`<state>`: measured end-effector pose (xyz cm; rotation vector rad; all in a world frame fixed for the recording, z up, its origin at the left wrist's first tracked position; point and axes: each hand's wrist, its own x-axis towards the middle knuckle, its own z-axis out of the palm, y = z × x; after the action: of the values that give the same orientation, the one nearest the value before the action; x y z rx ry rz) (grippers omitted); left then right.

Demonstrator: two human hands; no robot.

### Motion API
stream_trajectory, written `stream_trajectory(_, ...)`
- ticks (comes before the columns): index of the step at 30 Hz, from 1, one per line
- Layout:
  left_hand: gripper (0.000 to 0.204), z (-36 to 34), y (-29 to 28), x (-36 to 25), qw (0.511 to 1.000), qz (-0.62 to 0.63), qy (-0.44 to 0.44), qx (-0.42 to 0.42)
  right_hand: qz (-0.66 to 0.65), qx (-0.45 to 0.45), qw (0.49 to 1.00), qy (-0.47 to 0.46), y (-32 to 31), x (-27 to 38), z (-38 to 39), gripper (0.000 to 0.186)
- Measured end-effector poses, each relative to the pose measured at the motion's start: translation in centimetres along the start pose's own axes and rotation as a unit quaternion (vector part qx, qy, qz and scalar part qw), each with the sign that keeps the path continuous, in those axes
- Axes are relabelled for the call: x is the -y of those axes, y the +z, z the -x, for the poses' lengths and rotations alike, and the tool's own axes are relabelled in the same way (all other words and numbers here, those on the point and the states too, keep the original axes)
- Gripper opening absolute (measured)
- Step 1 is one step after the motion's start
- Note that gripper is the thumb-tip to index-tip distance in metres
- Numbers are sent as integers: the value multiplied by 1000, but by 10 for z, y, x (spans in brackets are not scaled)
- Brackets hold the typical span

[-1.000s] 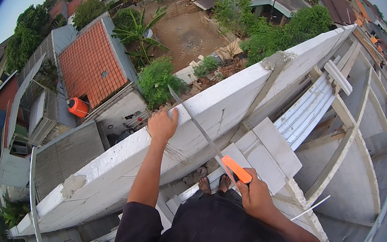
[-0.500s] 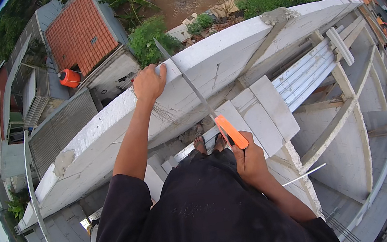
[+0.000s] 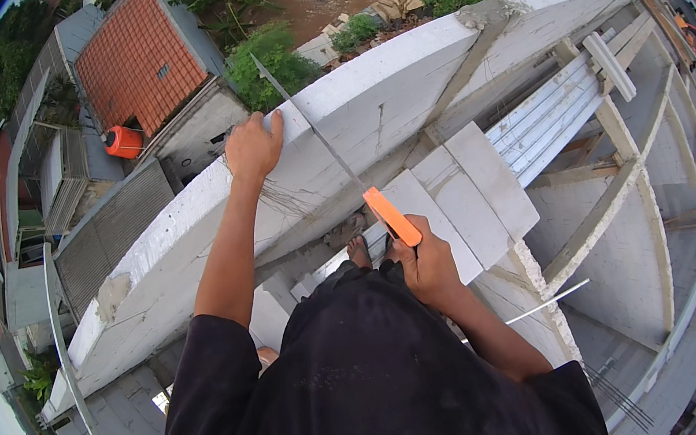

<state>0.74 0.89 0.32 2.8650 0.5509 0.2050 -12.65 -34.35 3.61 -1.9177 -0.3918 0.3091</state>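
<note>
A hand saw [image 3: 321,138] with an orange handle lies across the top of a white block wall [image 3: 380,66], its blade tip sticking out past the far side. My right hand [image 3: 429,265] is closed around the saw's handle, on the near side of the wall. Just left of the blade, my left hand [image 3: 253,148] rests on the wall's top edge, fingers over it and thumb apart. Whether the blade has cut into the block is too small to tell.
Pale blocks [image 3: 475,200] are stacked before me at the right, beside ribbed metal sheets [image 3: 549,125]. Concrete beams [image 3: 594,227] frame deep openings further right. My sandalled feet [image 3: 359,253] stand close to the wall. Beyond it, lower down, are a tiled roof [image 3: 138,55] and an orange tank [image 3: 123,142].
The saw and my right hand have shifted a little up and to the left in view, pushing the blade further over the wall. My left hand stays on the wall top.
</note>
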Motion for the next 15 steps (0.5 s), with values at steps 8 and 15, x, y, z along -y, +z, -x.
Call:
stream_trajectory(8, 60, -4, -4, 3, 1000, 9, 3, 2, 17, -16, 1000, 8, 16, -46, 5, 33)
stream_trajectory(15, 60, -1, 2, 1, 1000, 4, 12, -16, 3, -38, 999, -4, 25, -18, -28, 25)
